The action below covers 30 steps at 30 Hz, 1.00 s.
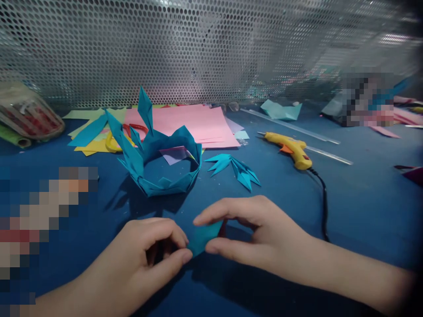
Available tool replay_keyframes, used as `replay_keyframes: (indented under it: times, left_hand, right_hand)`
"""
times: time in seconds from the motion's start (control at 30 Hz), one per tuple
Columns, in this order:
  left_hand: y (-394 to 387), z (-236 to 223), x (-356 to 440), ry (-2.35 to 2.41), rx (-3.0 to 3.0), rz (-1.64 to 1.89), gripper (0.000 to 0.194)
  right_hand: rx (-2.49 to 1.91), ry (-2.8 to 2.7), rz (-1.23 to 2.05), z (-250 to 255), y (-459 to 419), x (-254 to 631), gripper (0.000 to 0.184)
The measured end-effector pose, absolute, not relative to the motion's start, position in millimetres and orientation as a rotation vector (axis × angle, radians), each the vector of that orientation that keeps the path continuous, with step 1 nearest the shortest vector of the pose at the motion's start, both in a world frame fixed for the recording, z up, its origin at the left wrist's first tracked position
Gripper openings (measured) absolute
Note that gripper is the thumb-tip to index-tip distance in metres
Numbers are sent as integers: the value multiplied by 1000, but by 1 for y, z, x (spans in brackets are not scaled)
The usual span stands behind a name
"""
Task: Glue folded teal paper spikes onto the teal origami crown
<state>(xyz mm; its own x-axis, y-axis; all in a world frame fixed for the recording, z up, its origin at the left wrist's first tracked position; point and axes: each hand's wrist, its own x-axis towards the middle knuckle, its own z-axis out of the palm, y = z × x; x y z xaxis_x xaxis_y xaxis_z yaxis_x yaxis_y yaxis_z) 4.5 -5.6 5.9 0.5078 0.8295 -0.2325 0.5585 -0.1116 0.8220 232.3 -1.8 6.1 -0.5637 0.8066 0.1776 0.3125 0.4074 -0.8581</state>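
Note:
A small piece of folded blue paper [203, 238] is held just above the blue table, in front of me. The thumb and fingertips of my left hand [142, 246] pinch its lower left corner. My right hand [261, 231] grips its right side, thumb below and fingers above, partly covering it. Beyond my hands stands a blue folded-paper crown [161, 187] with tall points on its left side. To the right of the crown lie blue pointed paper pieces [233, 167], joined in a spread cluster.
A yellow glue gun [294, 149] with a black cord lies right, beside clear glue sticks [291, 125]. Pink sheets [185, 119] and scissors [114, 141] are behind the crown. A jar [29, 112] stands left; perforated metal [198, 48] bounds the back.

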Motion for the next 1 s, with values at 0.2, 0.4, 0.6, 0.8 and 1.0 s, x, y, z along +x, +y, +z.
replay_keyframes:
  times: [0.2,0.4,0.6,0.8,1.0]
  left_hand:
    - [-8,3,8,1201,1453,463,8]
    - [-2,-7,7,1266,1196,560,29]
    - [4,-4,3,1204,1123,620,10]
    - [8,4,1,1268,1102,603,16]
    - [4,11,4,1368,1106,604,18]
  right_hand:
    - [-1097,-2044,868,12,4,239,21]
    - [-2161,-1742,-172,28,58,314,23]
    - [-2755,-1450,149,19,100,384,34]
    - [-2649,-1332,394,8,105,409,27]
    - [-2326,-1387,574,8,99,417,17]
